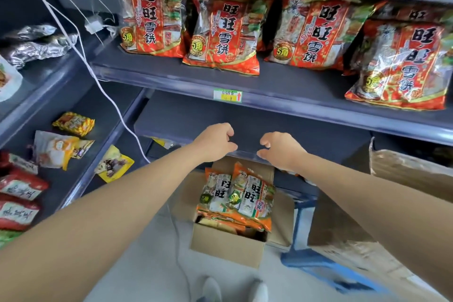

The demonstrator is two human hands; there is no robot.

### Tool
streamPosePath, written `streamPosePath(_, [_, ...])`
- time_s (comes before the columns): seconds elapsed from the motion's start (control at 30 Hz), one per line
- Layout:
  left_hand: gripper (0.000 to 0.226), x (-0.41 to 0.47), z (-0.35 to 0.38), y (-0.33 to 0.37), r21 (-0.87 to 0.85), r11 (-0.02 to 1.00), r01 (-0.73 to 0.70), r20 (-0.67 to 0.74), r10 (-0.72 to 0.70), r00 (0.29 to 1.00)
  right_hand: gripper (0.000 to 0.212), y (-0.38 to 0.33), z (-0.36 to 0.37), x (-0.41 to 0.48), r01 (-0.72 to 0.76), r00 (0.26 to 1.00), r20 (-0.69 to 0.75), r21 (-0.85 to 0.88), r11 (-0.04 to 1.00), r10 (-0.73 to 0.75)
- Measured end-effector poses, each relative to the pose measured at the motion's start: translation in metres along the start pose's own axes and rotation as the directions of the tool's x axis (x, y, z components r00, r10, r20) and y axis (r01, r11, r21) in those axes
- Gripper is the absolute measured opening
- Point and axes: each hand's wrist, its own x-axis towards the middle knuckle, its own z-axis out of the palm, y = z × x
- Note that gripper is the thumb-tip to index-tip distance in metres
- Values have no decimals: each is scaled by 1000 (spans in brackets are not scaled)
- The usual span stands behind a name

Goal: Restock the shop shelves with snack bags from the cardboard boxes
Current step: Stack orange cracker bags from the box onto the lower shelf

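An open cardboard box [228,250] stands on the floor below me, holding several orange snack bags [241,197]. Several red snack bags [220,32] stand in a row on the grey shelf [282,86] above. My left hand [215,141] and my right hand [282,149] hover side by side over the front edge of the lower shelf [245,127], above the box. The fingers of both hands are loosely curled and hold nothing.
A second, larger cardboard box [392,191] stands at the right on a blue frame [318,267]. The left shelf unit holds small yellow packets [73,124] and red bags [19,189]. White cables [81,56] hang across the left shelves. My shoes [210,289] stand in front of the box.
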Motion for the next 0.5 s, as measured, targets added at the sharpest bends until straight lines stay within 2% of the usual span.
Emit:
streamPosePath(0.23, [40,55,63,-25,-9,1000,-7,57,8,998,36,47,58,37,-150,984,93,-42,988,154])
streamPosePath(0.37, [41,101,116,-58,31,1000,-4,140,-1,990,34,73,114,70,-269,958,106,13,963,266])
streamPosePath(0.5, [42,147,176,-99,76,997,20,208,-35,977,27,108,183,104,-321,931,172,-38,946,323])
